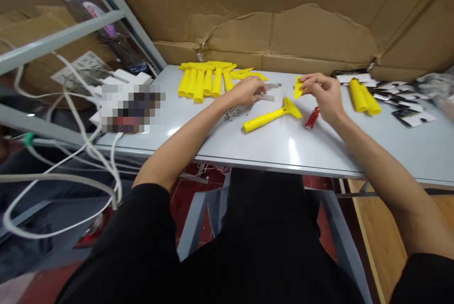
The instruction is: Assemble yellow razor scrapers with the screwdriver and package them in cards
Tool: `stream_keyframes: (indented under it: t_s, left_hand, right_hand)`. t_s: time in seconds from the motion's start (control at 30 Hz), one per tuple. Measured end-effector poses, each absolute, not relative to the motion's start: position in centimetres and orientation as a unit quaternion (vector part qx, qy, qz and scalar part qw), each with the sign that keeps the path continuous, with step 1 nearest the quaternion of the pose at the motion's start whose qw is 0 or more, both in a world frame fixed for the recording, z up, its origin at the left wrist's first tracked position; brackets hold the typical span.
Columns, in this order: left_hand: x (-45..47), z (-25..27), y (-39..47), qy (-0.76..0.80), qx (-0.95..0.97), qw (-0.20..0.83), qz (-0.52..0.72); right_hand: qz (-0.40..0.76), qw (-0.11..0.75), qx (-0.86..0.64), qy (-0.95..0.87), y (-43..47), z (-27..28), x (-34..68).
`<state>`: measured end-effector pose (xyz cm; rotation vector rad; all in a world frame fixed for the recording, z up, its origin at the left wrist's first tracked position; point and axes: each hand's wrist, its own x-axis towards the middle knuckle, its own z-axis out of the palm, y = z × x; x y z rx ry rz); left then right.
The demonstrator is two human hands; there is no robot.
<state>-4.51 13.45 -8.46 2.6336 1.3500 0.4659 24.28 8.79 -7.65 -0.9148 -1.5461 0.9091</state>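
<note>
My left hand (250,90) is closed at the edge of some thin, shiny strips that look like scraper blades, its fingers pinching one blade (267,98). Just behind lies another blade (274,86). In the fingertips of my right hand (324,95) is a small flat yellow plastic piece (298,87), held up above the table. Between the hands a yellow scraper handle (266,118) rests with its wide head toward the right. A short red tool (312,118) lies below my right hand. Small metal screws or nuts (231,114) are heaped near my left wrist.
Several yellow scraper handles (200,79) and flat yellow pieces (248,73) lie at the back left of the table (213,141). Two yellow tubes (363,97) and black-and-white cards (407,100) are at right. White cables (85,138) and a metal frame (131,25) crowd the left.
</note>
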Motion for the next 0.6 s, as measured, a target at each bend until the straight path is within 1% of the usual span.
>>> stream_keyframes:
  t_s: [0.17, 0.3, 0.37, 0.43, 0.5, 0.6]
  left_hand:
    - [-5.4, -8.9, 13.8, 0.442, 0.871, 0.084, 0.199]
    - [-6.6, -9.7, 12.9, 0.414, 0.869, 0.073, 0.259]
    - [-7.2, -10.1, 11.4, 0.410, 0.859, 0.051, 0.303]
    - [-7.6, -10.3, 9.2, 0.397, 0.831, 0.009, 0.388]
    - [-7.8, -10.1, 7.2, 0.401, 0.800, -0.018, 0.445]
    - [-7.5, -9.4, 6.1, 0.365, 0.806, -0.050, 0.463]
  right_hand:
    - [0.372, 0.537, -0.384, -0.652, 9.1, -7.6, 25.0]
    - [0.335, 0.516, -0.420, -0.667, 8.6, -8.3, 26.0]
    - [0.317, 0.505, -0.430, -0.678, 7.9, -8.6, 26.1]
    - [0.303, 0.494, -0.429, -0.693, 7.0, -8.8, 25.6]
    - [0.292, 0.486, -0.427, -0.705, 6.5, -8.7, 25.0]
    - [0.301, 0.485, -0.444, -0.691, 6.6, -8.1, 24.7]
